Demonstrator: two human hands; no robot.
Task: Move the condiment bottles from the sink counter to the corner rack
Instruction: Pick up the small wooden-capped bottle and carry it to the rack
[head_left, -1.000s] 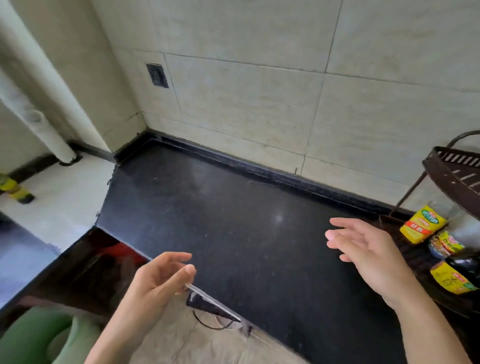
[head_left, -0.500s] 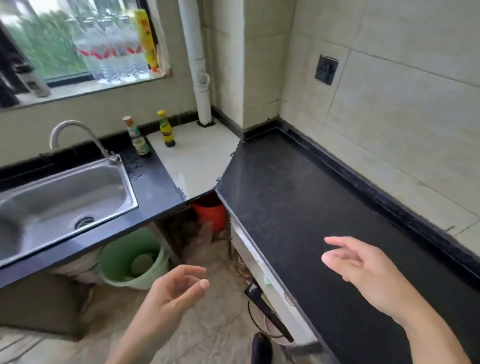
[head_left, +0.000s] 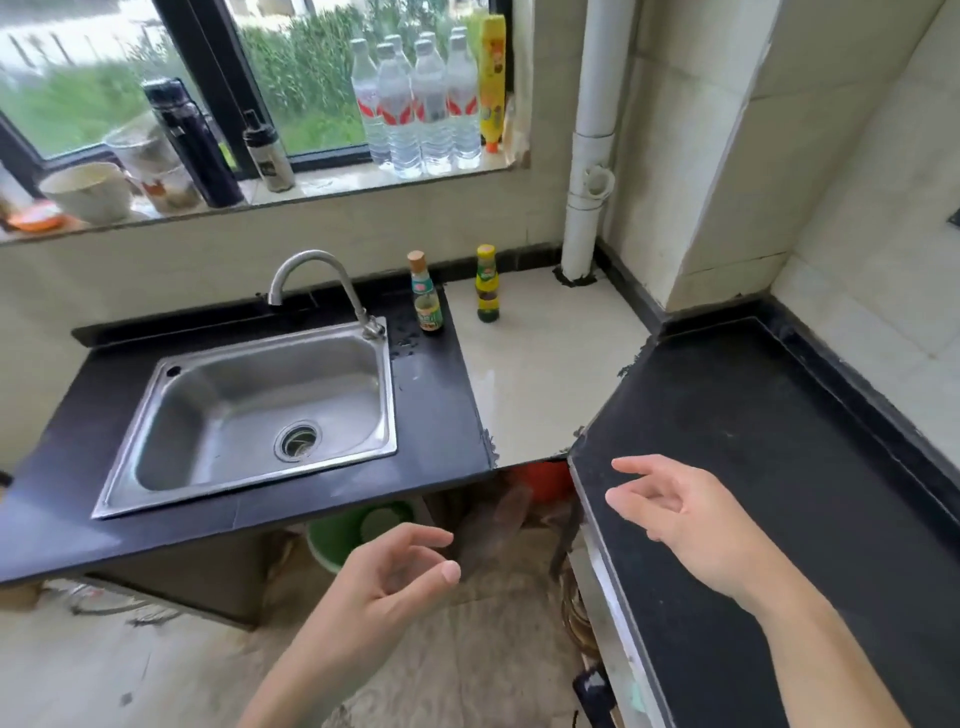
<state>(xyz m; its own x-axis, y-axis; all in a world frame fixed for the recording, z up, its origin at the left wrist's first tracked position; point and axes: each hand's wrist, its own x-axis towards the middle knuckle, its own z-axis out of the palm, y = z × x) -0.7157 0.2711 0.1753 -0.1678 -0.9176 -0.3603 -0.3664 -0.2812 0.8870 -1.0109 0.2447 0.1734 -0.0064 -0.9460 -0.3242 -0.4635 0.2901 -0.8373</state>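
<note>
Two small condiment bottles stand upright behind the sink's right side. One has a tan cap and green label (head_left: 427, 292) on the black sink counter (head_left: 426, 405); the other has a yellow cap and dark contents (head_left: 487, 283) on the pale tiled surface (head_left: 540, 374). My left hand (head_left: 384, 587) hovers low over the floor gap, fingers loosely curled, holding nothing. My right hand (head_left: 675, 514) hangs relaxed above the edge of the black side counter (head_left: 769, 467), also empty. Both hands are well short of the bottles. The corner rack is out of view.
A steel sink (head_left: 249, 415) with a curved tap (head_left: 322, 280) fills the left counter. The windowsill holds several water bottles (head_left: 415, 104), a yellow bottle (head_left: 491, 78), a black flask (head_left: 189, 140) and bowls. A white pipe (head_left: 589, 156) runs down the corner. A green bucket (head_left: 358, 530) sits below.
The view has swung left from the rack and side counter to the sink and window. Both hands stay empty in front of me; the rack has left the view.
</note>
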